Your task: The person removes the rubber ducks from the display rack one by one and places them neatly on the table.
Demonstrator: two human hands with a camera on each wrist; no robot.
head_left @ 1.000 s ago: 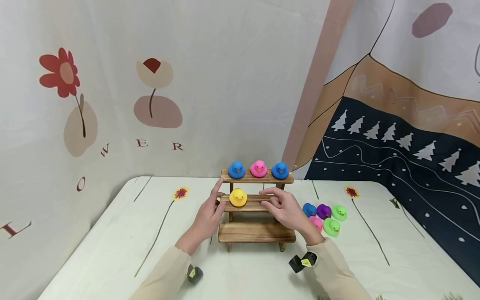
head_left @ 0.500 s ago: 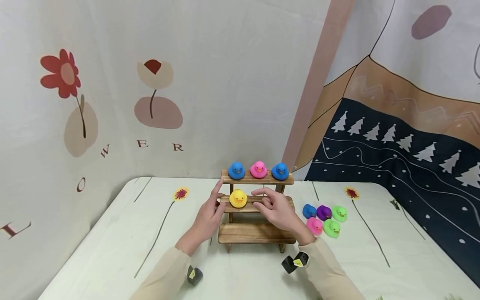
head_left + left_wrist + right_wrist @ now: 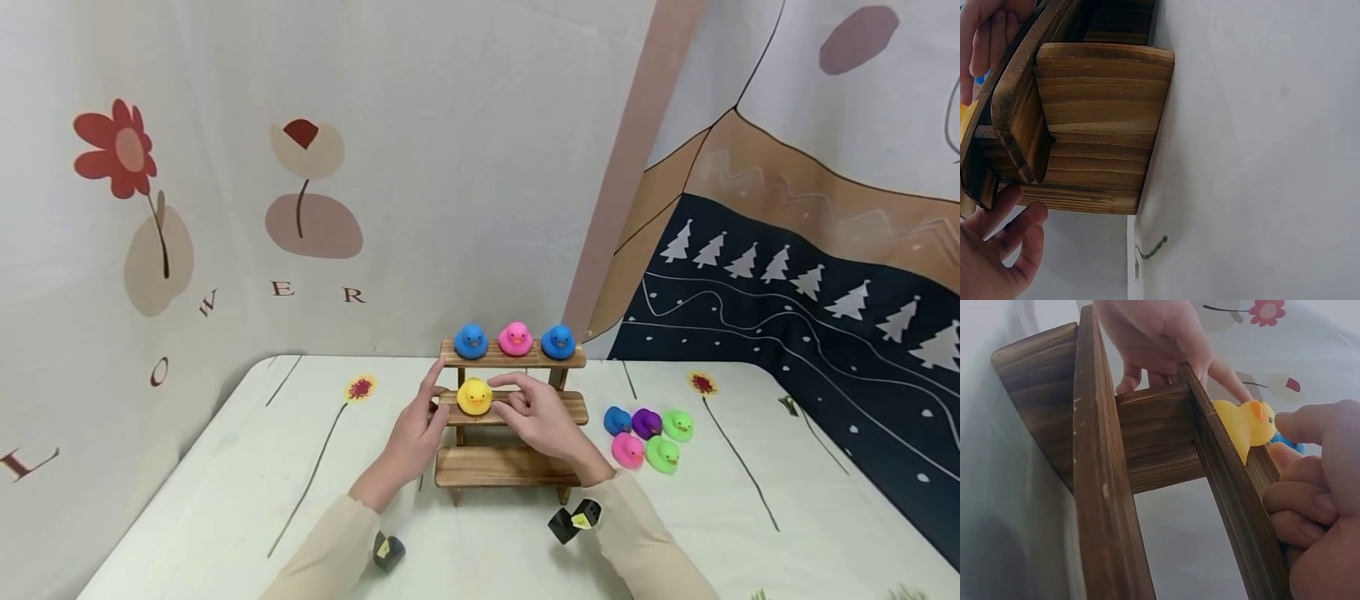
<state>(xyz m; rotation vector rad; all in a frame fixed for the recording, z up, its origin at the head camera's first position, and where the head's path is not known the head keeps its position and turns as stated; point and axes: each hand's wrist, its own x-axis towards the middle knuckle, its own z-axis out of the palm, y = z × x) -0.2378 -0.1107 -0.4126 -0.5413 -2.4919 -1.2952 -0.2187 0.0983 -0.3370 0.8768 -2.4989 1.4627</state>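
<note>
A three-tier wooden stand [image 3: 517, 467] stands on the table. On its middle shelf sits a yellow rubber duck [image 3: 474, 397], facing forward near the left end. My left hand [image 3: 412, 429] holds the left side of the stand, thumb at the front of the middle shelf and index finger reaching up to the top shelf. My right hand [image 3: 536, 417] is over the middle shelf, thumb and index finger apart, their tips right at the duck's right side; its other fingers are curled in. In the right wrist view, the index fingertip is close by the head of the duck [image 3: 1241, 425].
Along the top shelf sit a blue duck [image 3: 471, 342], a pink duck [image 3: 515, 339] and another blue duck [image 3: 558, 342]. Right of the stand, several loose ducks cluster on the table, among them a purple duck [image 3: 647, 423]. A printed cloth backdrop [image 3: 465, 183] hangs behind.
My right hand has slid left along the middle shelf, up to the yellow duck. My left hand and the ducks have stayed put.
</note>
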